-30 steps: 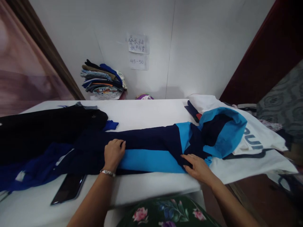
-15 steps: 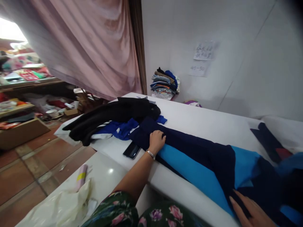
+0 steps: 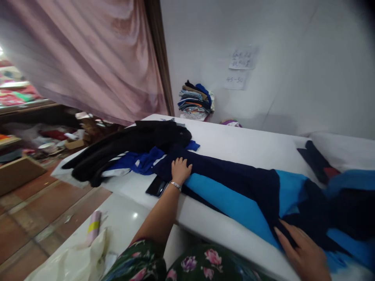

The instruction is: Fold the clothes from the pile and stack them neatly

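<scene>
A navy and bright-blue garment stretches across the white table, one long narrow part reaching to the left. My left hand, a bracelet at its wrist, rests palm down on the far left end of that part, fingers spread over the navy cloth. Near the front table edge, my right hand touches the garment's lower edge, with its thumb and forefinger stretched out and dark cloth between them. The garment's right side lies bunched. Just left of my left wrist is a dark phone.
A black garment lies over blue clothing on the table's left. Folded clothes are stacked at the wall. Cream plastic and a pink roll with a yellow band occupy a lower surface at front left.
The view has shifted, so most things appear a little further left. More of my right hand shows now. Both hands remain at about the same places on the garment.
</scene>
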`<state>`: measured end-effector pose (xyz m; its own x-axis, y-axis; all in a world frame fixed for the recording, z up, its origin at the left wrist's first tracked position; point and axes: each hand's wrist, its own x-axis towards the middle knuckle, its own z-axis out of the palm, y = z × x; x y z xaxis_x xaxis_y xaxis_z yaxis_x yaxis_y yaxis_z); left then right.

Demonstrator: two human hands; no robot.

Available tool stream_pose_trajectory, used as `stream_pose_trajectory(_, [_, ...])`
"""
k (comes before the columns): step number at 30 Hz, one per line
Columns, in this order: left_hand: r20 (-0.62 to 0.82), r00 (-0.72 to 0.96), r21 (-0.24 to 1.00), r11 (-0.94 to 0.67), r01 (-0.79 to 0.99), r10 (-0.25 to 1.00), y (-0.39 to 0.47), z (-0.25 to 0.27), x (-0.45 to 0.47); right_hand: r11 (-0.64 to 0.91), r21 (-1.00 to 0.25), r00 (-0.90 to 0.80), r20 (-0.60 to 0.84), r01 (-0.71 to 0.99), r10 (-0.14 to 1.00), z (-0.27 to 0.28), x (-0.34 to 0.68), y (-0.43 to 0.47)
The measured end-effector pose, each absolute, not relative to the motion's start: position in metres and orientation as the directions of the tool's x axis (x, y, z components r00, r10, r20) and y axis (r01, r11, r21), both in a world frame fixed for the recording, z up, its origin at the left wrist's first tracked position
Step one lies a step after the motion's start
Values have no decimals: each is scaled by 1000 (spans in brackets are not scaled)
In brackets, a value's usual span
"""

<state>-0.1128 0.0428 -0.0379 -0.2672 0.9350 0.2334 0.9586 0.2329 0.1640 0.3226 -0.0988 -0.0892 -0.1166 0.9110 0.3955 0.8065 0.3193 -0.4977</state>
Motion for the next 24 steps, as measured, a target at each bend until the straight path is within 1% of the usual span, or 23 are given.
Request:
stream_pose_trajectory(3, [341, -262, 176, 213, 961, 903, 42, -33, -117, 338, -462, -144, 405, 820, 903, -72, 312, -102])
stream_pose_trajectory(5, [439, -262, 193, 194, 962, 860, 44, -30, -123, 330, -458, -163, 367, 825, 916, -62, 308, -104])
stream_pose_trajectory(8, [471, -209, 213, 119, 970, 857, 51, -26, -138, 276, -489, -141, 294, 828, 945, -52, 310, -109])
stream_pose_trajectory(10, [444, -131, 191, 49, 980, 886, 57, -23, -147, 244, -522, -109, 275, 818, 955, -45, 312, -112])
stream_pose_trajectory(12, [409, -47, 148, -15, 989, 912, 64, -18, -156, 237, -536, -72, 309, 810, 948, -36, 313, -111])
stream_pose_trajectory(14, [367, 21, 86, -56, 995, 930, 74, -13, -164, 284, -518, -78, 383, 807, 920, -24, 313, -101])
stream_pose_trajectory(17, [256, 62, 1, -64, 998, 965, 90, -6, -177, 389, -461, -162, 457, 797, 874, -3, 304, -67])
stream_pose_trajectory(20, [159, 22, -21, -19, 1000, 987, 104, -3, -188, 448, -422, -278, 404, 788, 871, 6, 285, -14])
stream_pose_trajectory(22, [146, -2, -24, 6, 1000, 989, 111, -4, -194, 465, -383, -355, 324, 798, 877, 1, 272, 24])
stream_pose_trajectory(24, [151, -8, -31, 12, 999, 988, 116, -5, -198, 449, -323, -394, 225, 833, 891, -11, 262, 57])
